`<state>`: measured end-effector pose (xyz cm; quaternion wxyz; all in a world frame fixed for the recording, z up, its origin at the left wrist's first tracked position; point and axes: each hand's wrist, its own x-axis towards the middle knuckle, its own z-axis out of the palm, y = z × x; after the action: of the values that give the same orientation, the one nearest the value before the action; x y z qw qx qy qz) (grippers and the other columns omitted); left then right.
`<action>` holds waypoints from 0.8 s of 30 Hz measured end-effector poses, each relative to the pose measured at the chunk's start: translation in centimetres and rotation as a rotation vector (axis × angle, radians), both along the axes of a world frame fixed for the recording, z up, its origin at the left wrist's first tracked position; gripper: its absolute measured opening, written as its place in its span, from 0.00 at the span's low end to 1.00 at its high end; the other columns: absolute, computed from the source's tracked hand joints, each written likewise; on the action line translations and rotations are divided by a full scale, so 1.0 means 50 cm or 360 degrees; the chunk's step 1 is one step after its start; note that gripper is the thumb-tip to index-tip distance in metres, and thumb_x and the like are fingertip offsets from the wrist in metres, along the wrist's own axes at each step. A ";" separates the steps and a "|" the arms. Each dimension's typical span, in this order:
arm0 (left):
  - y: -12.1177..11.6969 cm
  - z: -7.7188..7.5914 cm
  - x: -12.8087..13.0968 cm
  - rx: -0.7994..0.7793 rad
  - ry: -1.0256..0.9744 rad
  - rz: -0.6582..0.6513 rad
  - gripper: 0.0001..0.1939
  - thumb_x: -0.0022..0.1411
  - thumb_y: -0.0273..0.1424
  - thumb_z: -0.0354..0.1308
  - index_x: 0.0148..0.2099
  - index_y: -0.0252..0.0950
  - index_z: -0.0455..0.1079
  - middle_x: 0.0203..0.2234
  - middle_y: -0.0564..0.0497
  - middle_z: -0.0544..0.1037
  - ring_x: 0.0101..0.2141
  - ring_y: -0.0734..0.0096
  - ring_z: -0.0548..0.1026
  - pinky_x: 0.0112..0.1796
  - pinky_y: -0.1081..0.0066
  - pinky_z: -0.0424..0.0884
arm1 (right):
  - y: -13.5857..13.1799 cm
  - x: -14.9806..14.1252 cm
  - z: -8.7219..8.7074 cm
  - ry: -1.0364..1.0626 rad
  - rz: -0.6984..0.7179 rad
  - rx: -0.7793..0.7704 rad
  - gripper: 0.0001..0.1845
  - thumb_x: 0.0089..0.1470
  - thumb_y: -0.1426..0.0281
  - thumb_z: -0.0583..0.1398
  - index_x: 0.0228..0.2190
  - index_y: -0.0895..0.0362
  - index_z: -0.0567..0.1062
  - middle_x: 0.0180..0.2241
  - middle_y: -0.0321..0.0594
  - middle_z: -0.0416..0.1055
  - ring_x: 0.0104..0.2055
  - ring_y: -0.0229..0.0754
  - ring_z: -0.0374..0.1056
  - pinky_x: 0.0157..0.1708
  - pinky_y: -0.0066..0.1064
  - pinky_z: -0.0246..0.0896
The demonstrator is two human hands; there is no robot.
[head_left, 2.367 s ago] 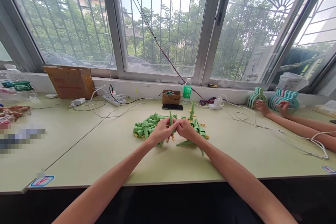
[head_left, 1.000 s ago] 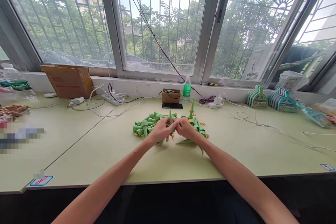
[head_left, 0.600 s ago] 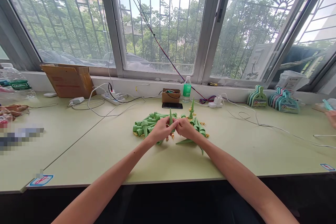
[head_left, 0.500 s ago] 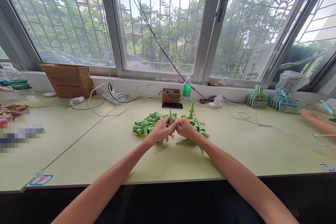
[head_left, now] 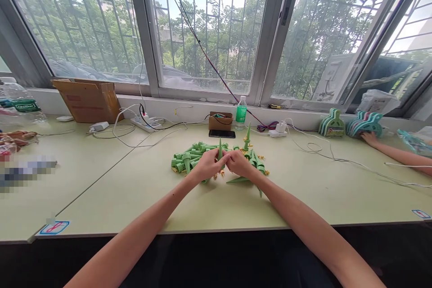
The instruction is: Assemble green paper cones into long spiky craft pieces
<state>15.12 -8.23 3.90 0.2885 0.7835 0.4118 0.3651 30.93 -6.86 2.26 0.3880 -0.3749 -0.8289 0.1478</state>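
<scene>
A green plastic watering spike (head_left: 220,146) points upward between my hands over the table. My left hand (head_left: 207,164) is closed around its lower part. From the other side, the pinched fingers of my right hand (head_left: 239,162) meet it; they partly hide the grip. Below the fingers a small orange-yellow piece (head_left: 222,173) shows. Left of my hands lies a pile of green spikes and tubes (head_left: 185,158). More green spikes with yellow fittings (head_left: 258,162) lie behind and beside my right hand, and one spike (head_left: 248,135) stands upright there.
Behind the work are a black phone (head_left: 222,134), a small brown box (head_left: 220,121) and a water bottle (head_left: 241,112). Cables and a power strip (head_left: 146,123) run along the back. At right, a co-worker's hand (head_left: 370,138) touches a stack of pastel plastic dustpan-like pieces (head_left: 364,123).
My hands keep nearly the same hold on the spike. At the right, the co-worker's hand has moved left and inward to the pastel stack. The view has shifted slightly.
</scene>
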 end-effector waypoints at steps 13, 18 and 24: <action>-0.002 0.005 0.003 0.0002 -0.0050 -0.0019 0.16 0.60 0.44 0.55 0.33 0.35 0.66 0.22 0.54 0.71 0.20 0.72 0.73 0.22 0.75 0.67 | -0.001 0.001 0.002 -0.0022 -0.0002 0.0055 0.23 0.62 0.69 0.45 0.15 0.56 0.59 0.11 0.31 0.59 0.16 0.32 0.53 0.22 0.25 0.48; -0.005 0.007 0.005 -0.0005 -0.0051 -0.0013 0.16 0.60 0.44 0.56 0.33 0.35 0.65 0.21 0.54 0.71 0.19 0.73 0.72 0.21 0.75 0.66 | -0.004 0.001 0.005 -0.0036 -0.0018 0.0073 0.23 0.61 0.70 0.45 0.16 0.56 0.60 0.11 0.31 0.59 0.16 0.32 0.53 0.22 0.25 0.47; -0.007 0.010 0.006 -0.0041 -0.0089 0.0000 0.16 0.59 0.44 0.57 0.30 0.36 0.63 0.21 0.55 0.70 0.18 0.74 0.71 0.18 0.76 0.63 | -0.001 0.001 0.003 -0.0022 -0.0014 0.0086 0.24 0.62 0.69 0.45 0.14 0.56 0.58 0.11 0.32 0.59 0.17 0.32 0.53 0.22 0.26 0.47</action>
<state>15.43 -8.59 4.41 0.3101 0.7693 0.4082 0.3814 30.99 -6.91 2.41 0.3930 -0.3689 -0.8335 0.1210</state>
